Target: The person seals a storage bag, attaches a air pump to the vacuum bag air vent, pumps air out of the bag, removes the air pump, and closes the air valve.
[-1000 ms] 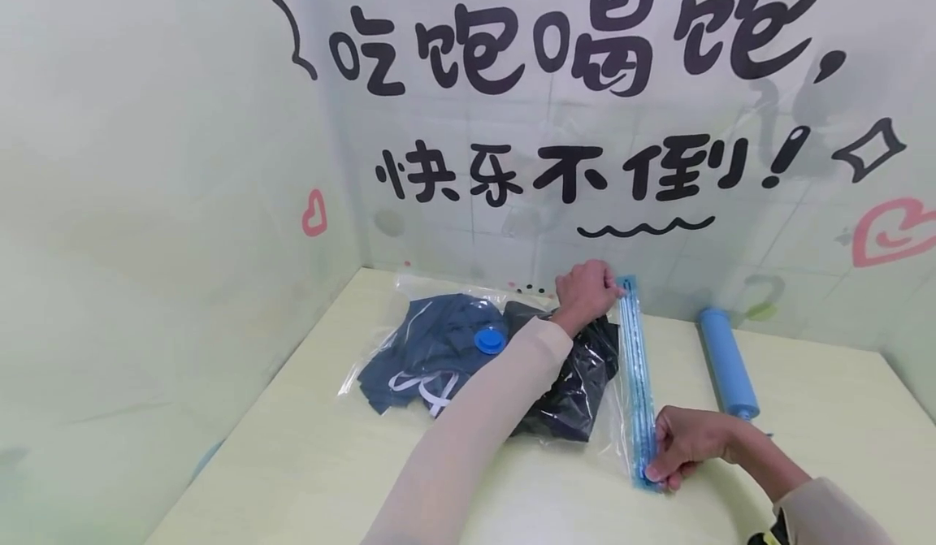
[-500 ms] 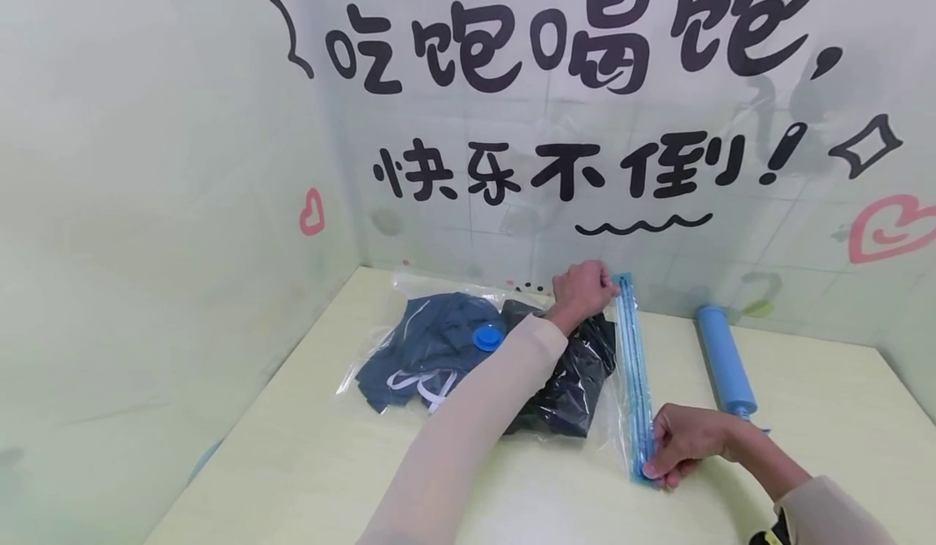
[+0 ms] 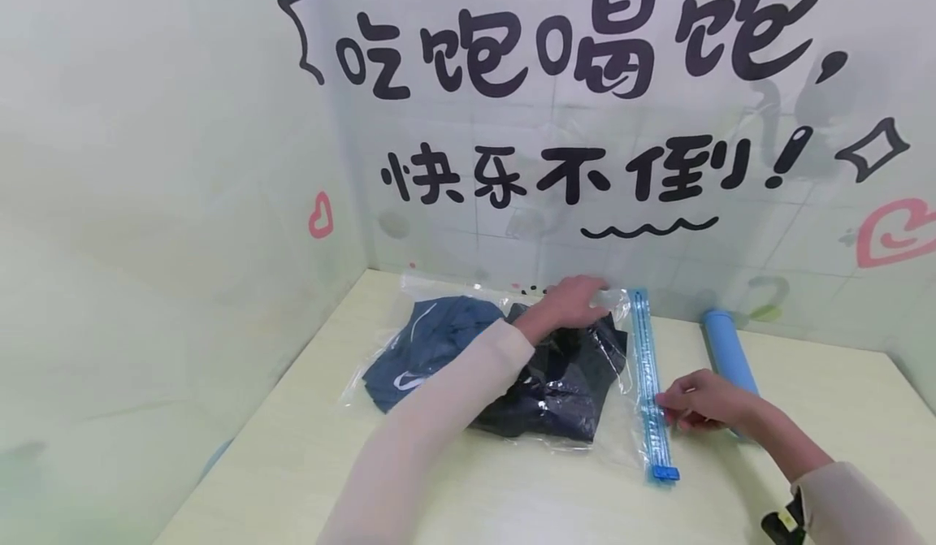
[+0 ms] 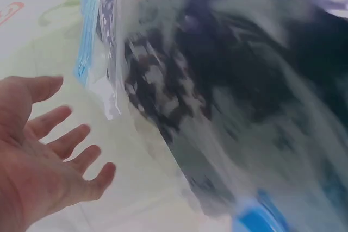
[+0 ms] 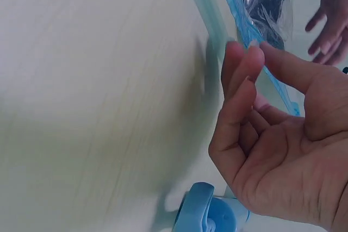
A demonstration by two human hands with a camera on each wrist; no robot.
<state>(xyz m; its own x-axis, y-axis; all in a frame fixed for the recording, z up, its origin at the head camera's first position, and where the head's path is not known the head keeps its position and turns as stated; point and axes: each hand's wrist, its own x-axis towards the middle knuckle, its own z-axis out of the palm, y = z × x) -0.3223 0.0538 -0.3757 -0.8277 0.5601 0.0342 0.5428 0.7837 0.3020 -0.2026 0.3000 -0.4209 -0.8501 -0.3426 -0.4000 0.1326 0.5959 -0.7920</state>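
A clear vacuum storage bag (image 3: 614,439) lies flat on the table with dark folded clothes (image 3: 556,382) inside. Along its right side runs a blue zip strip (image 3: 649,366), with a blue slider (image 3: 665,473) at the near end. My right hand (image 3: 705,399) pinches the strip's outer edge about midway along, thumb and fingertips together there in the right wrist view. Over the far part of the bag, my left hand (image 3: 574,301) has its fingers spread and holds nothing. The bag's round blue valve (image 4: 258,221) shows in the left wrist view; my left sleeve covers it in the head view.
A blue hand pump (image 3: 731,350) lies on the table behind my right hand; its handle (image 5: 196,210) shows in the right wrist view. A printed wall (image 3: 468,244) rises directly behind the table, and another stands at the left.
My left hand has let go of the strip's far end and moved left, fingers opening. My right hand has left the near end and moved up the strip, uncovering the slider.
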